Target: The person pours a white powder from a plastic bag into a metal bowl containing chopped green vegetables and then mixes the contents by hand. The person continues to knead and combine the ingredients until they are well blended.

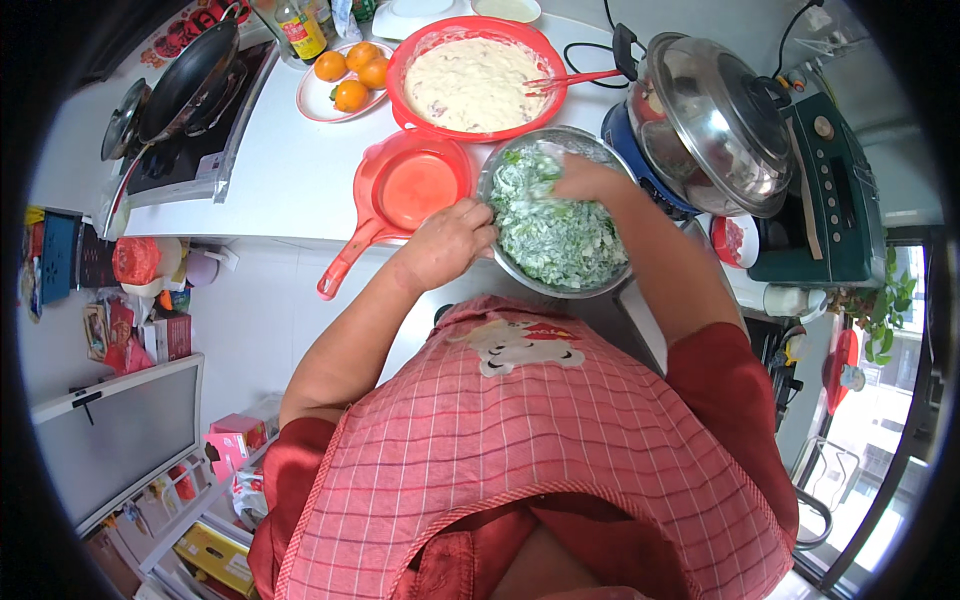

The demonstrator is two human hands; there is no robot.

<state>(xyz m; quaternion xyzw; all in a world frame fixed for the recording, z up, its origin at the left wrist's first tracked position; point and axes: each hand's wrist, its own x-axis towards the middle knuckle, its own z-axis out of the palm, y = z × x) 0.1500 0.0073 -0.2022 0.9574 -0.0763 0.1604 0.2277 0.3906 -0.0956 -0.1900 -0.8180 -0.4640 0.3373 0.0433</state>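
Observation:
A stainless steel bowl (559,289) holds chopped green leaves coated in white flour (555,232). My left hand (452,241) grips the bowl's left rim. Inside the bowl, at its upper part, my right hand (581,176) is among the floured greens; its fingers are blurred and partly hidden, so their closing cannot be told. Left of the bowl lies a red plastic ladle-like scoop (412,189) with its handle towards me. Behind both stands a red basin (401,82) of pale, lumpy batter (472,84), with a red slotted utensil (577,79) resting in it.
A plate (310,99) of orange fruits is at the back left, near a sauce bottle (301,34) and a hob with a black wok (191,79). On the right stand a lidded steel pot (712,127), a small red-and-white bowl (735,241) and a green oven (847,202).

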